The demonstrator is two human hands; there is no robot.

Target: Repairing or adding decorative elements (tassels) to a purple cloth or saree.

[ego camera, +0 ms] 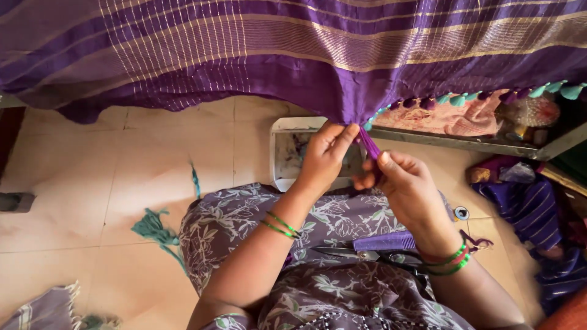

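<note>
While pinching the hem of the hanging purple cloth [293, 55], left hand [324, 156] closed there to keep it taut; right hand [406, 186] closed on the purple thread bundle [369, 145] just below; scissors [367, 253] and purple comb [385, 242] ready across the lap.

Scissors [361, 253] and a purple comb [385, 242] rest on my lap; a white tray [282, 153] sits at twelve o'clock, teal threads [156, 229] on the tiled floor [79, 183] at nine.
</note>
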